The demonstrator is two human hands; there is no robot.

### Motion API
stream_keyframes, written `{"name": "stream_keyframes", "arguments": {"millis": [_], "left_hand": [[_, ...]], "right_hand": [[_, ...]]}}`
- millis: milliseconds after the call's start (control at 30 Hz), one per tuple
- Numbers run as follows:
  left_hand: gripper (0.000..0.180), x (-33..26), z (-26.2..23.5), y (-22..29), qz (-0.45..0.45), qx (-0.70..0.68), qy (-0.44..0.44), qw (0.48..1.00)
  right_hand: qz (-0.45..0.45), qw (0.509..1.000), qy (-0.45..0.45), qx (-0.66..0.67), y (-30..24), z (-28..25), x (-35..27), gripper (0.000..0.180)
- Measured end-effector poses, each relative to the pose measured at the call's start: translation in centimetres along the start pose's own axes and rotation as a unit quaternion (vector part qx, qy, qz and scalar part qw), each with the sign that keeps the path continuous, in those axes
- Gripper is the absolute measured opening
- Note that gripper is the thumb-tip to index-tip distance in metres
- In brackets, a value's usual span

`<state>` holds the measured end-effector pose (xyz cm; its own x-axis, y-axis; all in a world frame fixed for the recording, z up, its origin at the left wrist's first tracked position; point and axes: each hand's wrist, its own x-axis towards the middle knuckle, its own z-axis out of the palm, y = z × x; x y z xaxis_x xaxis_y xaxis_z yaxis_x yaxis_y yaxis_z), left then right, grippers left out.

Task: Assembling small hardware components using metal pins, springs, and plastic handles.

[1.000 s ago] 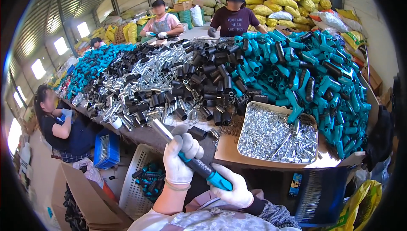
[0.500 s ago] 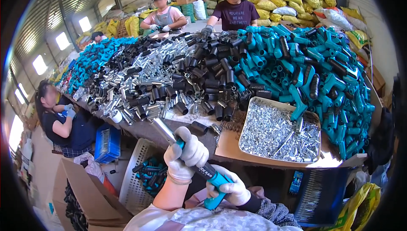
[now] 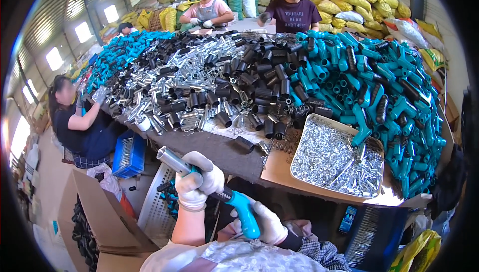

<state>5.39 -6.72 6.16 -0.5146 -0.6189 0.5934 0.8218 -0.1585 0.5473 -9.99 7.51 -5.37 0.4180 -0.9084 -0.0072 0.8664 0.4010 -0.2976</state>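
In front of my body I hold a pistol-grip hand tool [image 3: 244,212], with a teal curved handle, a black sleeve and a silver metal tube [image 3: 173,160] at its far end. My left hand [image 3: 202,178], white-gloved, is closed round the front part, just behind the tube. Against the handle, my right hand [image 3: 269,224] curls from the right side, also gloved; its fingertips are partly hidden behind the teal grip. A single black sleeve [image 3: 244,144] lies on the table edge beyond my hands.
The table bears piles of teal handles [image 3: 369,82], black sleeves [image 3: 259,82] and metal tubes [image 3: 184,67]. A tray [image 3: 294,175] holds small metal parts. Below stand a white basket [image 3: 152,217], an open cardboard box [image 3: 105,212] and a blue crate [image 3: 128,155]. Several people work around the table.
Both hands still hold the tool. My left hand and the metal tube sit lower and further left in view. The person at left has reached toward the table.
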Motion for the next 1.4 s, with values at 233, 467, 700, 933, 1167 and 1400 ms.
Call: {"name": "stream_keyframes", "arguments": {"millis": [233, 467, 700, 933, 1167, 1400], "left_hand": [[0.023, -1.4, 0.5, 2.3, 0.031, 0.161, 0.113, 0.980], [0.029, -1.9, 1.3, 1.9, -0.010, -0.004, 0.059, 0.998], [0.027, 0.7, 2.0, 1.2, 0.195, 0.086, 0.090, 0.973], [0.034, -0.9, 0.9, 0.9, 0.067, 0.056, 0.086, 0.992], [0.033, -0.3, 0.6, 1.2, 0.199, -0.013, 0.072, 0.977], [0.029, -0.8, 0.2, 2.3, 0.141, 0.074, 0.103, 0.982]], "right_hand": [[0.027, 0.994, 0.105, 0.022, 0.0, 0.2, -0.9, 0.068], [-0.119, 0.963, 0.169, -0.172, -0.4, -1.5, -0.7, 0.049], [-0.070, 0.931, 0.142, -0.328, 0.1, 0.4, -1.3, 0.039], [-0.218, 0.959, 0.129, -0.125, -0.8, 0.5, -1.5, 0.050], [-0.060, 0.913, 0.135, -0.381, -2.6, 2.5, -2.6, 0.041], [-0.076, 0.958, 0.034, -0.273, -3.6, 2.2, -4.7, 0.038]]}}
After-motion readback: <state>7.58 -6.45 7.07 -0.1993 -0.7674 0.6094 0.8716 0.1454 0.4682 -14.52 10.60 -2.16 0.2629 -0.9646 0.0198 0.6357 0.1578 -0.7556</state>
